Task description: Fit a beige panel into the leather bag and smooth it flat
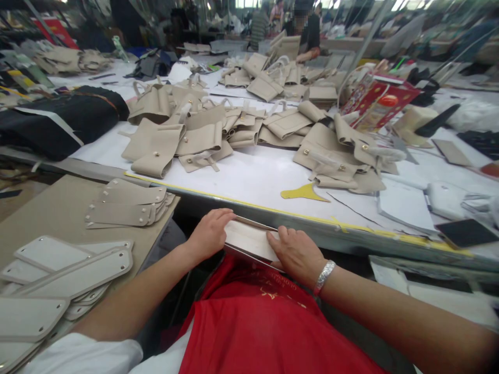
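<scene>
Just off the table's front edge, above my red apron, I hold a long cream-lined leather piece (249,239) with raised, thin dark edges. My left hand (208,235) is closed on its left end, fingers bent over the edge. At the other end, my right hand (298,254) grips it, the thumb lying on the pale inner face and the fingers over the far edge. The underside of the piece is hidden. A silvery bracelet is on my right wrist.
Beige bag parts (202,135) with small metal fittings cover the white table (249,176). A yellow template (304,192) lies near its taped edge. At left are stacked beige strips (125,205), pale panels (74,267) and a black bundle (58,122). Another person (306,31) stands across.
</scene>
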Demonstrator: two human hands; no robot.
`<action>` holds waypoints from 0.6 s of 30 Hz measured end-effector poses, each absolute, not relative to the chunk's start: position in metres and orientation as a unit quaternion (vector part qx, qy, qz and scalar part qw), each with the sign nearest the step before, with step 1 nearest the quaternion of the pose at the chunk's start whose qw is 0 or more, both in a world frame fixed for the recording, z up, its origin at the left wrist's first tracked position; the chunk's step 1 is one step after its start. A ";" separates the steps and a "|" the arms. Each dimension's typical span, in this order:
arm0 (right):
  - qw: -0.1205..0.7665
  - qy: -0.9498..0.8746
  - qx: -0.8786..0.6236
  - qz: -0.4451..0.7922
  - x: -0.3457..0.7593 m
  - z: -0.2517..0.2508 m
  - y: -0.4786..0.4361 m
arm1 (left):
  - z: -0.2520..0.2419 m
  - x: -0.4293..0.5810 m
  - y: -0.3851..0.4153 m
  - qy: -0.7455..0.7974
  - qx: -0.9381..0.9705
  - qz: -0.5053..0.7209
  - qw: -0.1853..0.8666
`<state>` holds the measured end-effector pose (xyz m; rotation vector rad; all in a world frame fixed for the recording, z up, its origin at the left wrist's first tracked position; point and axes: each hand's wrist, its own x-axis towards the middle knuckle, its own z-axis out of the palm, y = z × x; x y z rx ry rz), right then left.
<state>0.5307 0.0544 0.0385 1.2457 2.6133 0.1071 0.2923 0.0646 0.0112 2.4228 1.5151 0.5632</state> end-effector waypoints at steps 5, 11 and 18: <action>0.104 0.894 0.434 -0.021 0.538 0.042 0.062 | 0.017 0.325 0.047 0.348 0.926 0.065 0.131; -0.076 0.682 0.577 -0.443 0.610 0.044 0.087 | 0.006 0.329 0.046 0.305 0.949 0.007 0.083; -0.204 0.420 0.683 -0.562 0.635 -0.056 0.041 | 0.004 0.361 0.058 0.241 0.963 0.063 0.103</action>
